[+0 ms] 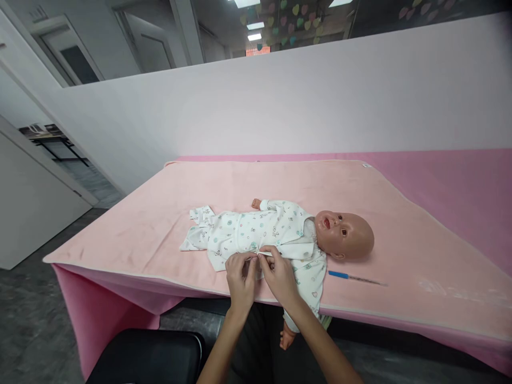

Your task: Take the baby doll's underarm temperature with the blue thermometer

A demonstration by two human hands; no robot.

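Observation:
A baby doll [347, 236] lies on its back, its head to the right. It wears a white patterned baby jacket [285, 220] and matching pants [226, 229]. At the near side of its waist, my left hand [241, 274] is closed in a pinch on the jacket's white edge. Close beside it, my right hand [279, 273] pinches the same edge, fingertips almost touching the left ones. A thin white strip, perhaps a tie, shows between the fingertips. The doll's near arm hangs over the table edge beside my right wrist, its hand [287, 337] below.
A thin thermometer-like stick with a blue end [339, 274] lies near the doll's head. A peach blanket [132, 213] covers the table over a pink cloth [460, 186]. Behind stands a white partition [280, 112]. A black chair [148, 354] is at lower left.

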